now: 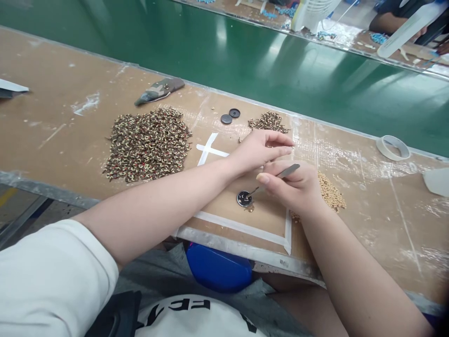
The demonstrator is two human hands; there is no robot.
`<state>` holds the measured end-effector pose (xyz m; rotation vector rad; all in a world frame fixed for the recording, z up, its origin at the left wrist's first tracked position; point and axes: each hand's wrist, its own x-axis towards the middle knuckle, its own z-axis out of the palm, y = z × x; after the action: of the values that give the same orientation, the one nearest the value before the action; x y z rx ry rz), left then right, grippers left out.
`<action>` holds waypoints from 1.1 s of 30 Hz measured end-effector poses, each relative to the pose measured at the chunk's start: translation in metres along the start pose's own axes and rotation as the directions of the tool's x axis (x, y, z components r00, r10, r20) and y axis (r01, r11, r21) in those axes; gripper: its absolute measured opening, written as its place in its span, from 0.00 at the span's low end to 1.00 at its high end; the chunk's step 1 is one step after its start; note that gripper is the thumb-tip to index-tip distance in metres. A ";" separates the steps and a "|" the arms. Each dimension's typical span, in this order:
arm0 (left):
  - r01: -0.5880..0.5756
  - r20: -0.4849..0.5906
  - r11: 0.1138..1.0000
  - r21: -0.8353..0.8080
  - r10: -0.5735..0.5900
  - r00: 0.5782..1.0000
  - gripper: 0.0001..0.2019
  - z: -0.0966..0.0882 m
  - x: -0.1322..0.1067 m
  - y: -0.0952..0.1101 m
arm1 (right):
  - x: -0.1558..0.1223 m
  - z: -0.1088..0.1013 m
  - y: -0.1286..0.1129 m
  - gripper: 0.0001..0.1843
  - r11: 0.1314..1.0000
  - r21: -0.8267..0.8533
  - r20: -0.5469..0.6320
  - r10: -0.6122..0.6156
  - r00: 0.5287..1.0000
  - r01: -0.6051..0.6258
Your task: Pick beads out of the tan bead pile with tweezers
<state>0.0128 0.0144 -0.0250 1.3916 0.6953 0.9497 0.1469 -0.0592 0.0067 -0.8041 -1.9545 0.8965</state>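
Brown table [73, 145]: right hand [294, 185] grips tool [289, 170], left hand's [261, 146] grip unclear, shirt lettering [199, 304] illegible.

From where I stand, a slim grey tool [289, 170] slants downward — broad, flat end up, thin end down at the glossy, dark contents [242, 199] of a small round dish [237, 198]. The dish — shallow, pale-rimmed — sits level on the brown tabletop [222, 203].

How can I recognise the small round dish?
On the brown table, find the white tape strip along its near edge. Just beyond it sits the small round dish. Unlike the two dark discs beyond, it has a bright rim and a thin tool pointing in.
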 end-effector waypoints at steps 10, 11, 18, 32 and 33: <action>0.122 -0.029 0.992 -0.027 -0.123 0.992 0.11 0.001 -0.002 0.008 | 0.010 -0.037 0.009 0.24 0.996 0.080 -0.665 0.077 0.742 -0.032; 0.140 -0.030 0.990 -0.024 -0.141 0.990 0.11 0.001 -0.003 0.009 | 0.012 -0.042 0.013 0.24 0.997 0.071 -0.719 0.080 0.691 -0.041; 0.176 -0.045 0.983 -0.049 -0.179 0.983 0.12 0.002 -0.004 0.011 | 0.014 -0.053 0.031 0.23 0.987 0.105 -0.832 0.152 0.533 -0.119; 0.154 -0.055 0.986 0.066 -0.151 0.987 0.18 -0.001 -0.006 0.012 | 0.013 -0.043 0.030 0.26 0.979 0.017 -0.775 0.141 0.616 -0.202; 0.155 -0.057 0.986 0.065 -0.152 0.987 0.18 -0.001 -0.006 0.012 | 0.013 -0.043 0.030 0.26 0.979 0.013 -0.775 0.139 0.617 -0.205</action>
<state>0.0069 0.0089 -0.0136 1.3567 0.8688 0.8488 0.1843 -0.0203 0.0045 -1.1998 -1.1455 0.4379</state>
